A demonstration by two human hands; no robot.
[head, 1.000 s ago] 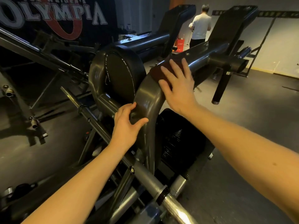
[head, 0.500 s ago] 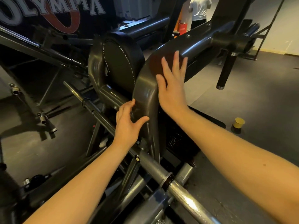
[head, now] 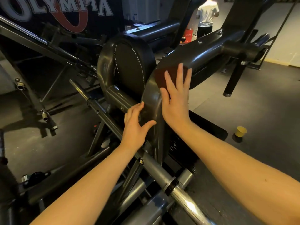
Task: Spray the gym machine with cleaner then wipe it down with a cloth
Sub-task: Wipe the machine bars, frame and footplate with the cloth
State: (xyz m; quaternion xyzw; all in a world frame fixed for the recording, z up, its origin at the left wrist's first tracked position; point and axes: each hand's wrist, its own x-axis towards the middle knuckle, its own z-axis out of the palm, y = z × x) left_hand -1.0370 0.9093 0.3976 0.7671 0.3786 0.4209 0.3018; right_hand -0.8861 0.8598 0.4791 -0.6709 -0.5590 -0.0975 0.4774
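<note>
The gym machine has a curved dark metal arm (head: 151, 93) that bends up and runs to the right past a round black pad (head: 129, 67). A dark red-brown cloth (head: 159, 77) lies on the bend of that arm. My right hand (head: 176, 101) presses the cloth flat against the arm with straight fingers. My left hand (head: 135, 125) rests on the lower left side of the same arm, fingers spread and thumb out, holding nothing. No spray bottle is in view.
A steel bar (head: 146, 161) runs diagonally below my hands. A yellow cup (head: 241, 132) stands on the dark floor at right. A black handle (head: 232, 82) hangs from the arm. A person in a white shirt (head: 207, 15) stands far back beside a red box (head: 188, 35).
My right hand has slid the cloth down the arm's bend toward me. The view has tilted down and closer. My left hand stays in place on the arm.
</note>
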